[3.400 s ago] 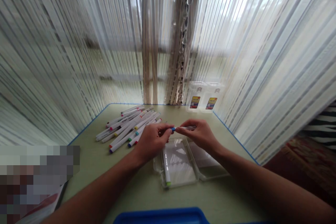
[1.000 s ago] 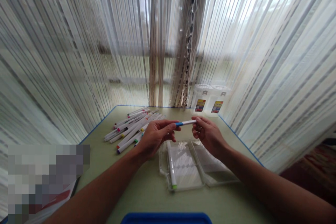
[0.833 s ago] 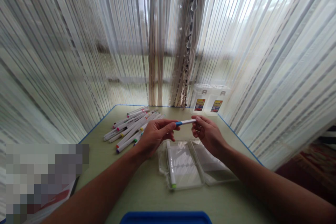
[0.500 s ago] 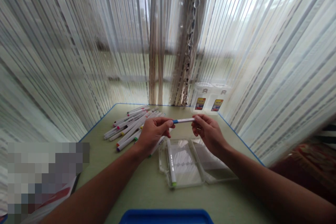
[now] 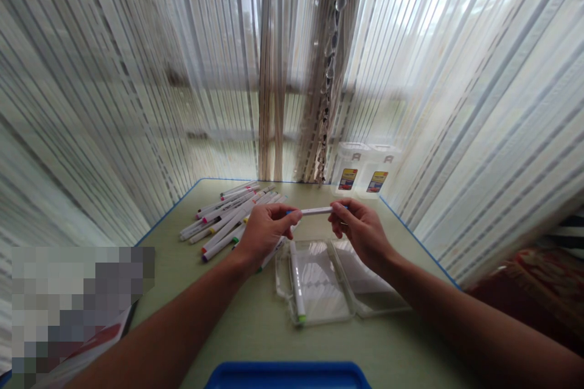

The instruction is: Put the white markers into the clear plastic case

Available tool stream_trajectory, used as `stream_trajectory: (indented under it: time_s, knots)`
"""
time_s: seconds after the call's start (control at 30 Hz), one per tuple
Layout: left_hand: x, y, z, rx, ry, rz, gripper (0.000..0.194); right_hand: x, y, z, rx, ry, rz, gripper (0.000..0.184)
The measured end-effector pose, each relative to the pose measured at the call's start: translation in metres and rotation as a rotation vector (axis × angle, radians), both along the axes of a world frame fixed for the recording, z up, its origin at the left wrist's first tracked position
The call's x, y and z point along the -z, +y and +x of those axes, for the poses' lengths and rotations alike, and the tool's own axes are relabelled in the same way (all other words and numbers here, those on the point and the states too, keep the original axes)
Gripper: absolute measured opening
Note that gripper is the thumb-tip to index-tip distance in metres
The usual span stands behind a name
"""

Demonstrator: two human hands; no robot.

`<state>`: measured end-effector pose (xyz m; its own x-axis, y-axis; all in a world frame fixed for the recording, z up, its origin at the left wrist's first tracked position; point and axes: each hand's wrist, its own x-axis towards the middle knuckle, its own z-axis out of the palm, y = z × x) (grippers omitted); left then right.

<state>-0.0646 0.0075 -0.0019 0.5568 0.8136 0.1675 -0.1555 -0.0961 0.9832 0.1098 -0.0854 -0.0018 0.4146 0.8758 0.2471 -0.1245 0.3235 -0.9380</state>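
A white marker (image 5: 316, 211) with blue ends is held level between my two hands above the table. My left hand (image 5: 269, 229) pinches its left end, covering most of the blue there. At the other end, my right hand (image 5: 360, 228) grips it between thumb and fingers. Below them lies an open clear plastic case (image 5: 323, 292). One white marker with a green end (image 5: 297, 285) rests along the left side of that case. Beside my left hand a pile of white markers (image 5: 228, 219) with variously coloured ends spreads over the table, partly hidden by the hand.
Two clear containers with labels (image 5: 362, 173) stand at the back right of the green table (image 5: 255, 328). A blue object's edge (image 5: 287, 371) shows at the near side. String curtains (image 5: 219, 73) hang behind the table. A blurred-out patch covers the left.
The marker has shifted slightly left between my hands, so its left blue end is now mostly covered by my left fingers. My right hand has moved a little left.
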Motion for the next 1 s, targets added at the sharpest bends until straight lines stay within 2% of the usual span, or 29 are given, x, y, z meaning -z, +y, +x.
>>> stream_trajectory:
  time_s: [0.57,1.0]
  knots:
    - [-0.0042,-0.0028,-0.0005,-0.030,0.059,0.067,0.033,0.0023,-0.0001,0.0002,-0.046,-0.072,0.019,0.022]
    - [-0.0042,-0.0026,-0.0002,-0.046,0.092,0.128,0.034,0.0020,-0.0001,0.0006,-0.018,-0.140,0.002,0.026]
